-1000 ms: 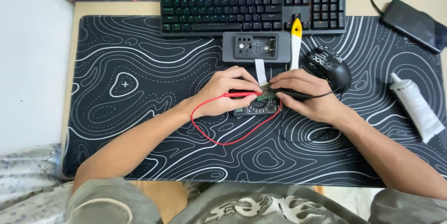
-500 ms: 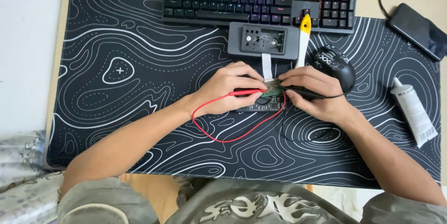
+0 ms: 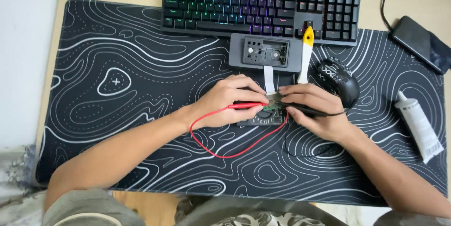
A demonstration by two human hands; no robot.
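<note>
Now the left hand (image 3: pixel 224 106) is pinching the slim red probe (image 3: pixel 246 105) in a closed grip, tip pointing right at the small green circuit board (image 3: pixel 271 107); the right hand (image 3: pixel 315 113) is clamping the black probe (image 3: pixel 307 111) opposite.

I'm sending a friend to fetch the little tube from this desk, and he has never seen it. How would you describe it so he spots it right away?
Start at the big black desk mat with white wavy lines, and go to its right edge, past the black mouse. The tube lies there on its own, slanting, cap end toward the phone. It is the only slim white thing with a pointed cap there.
</note>
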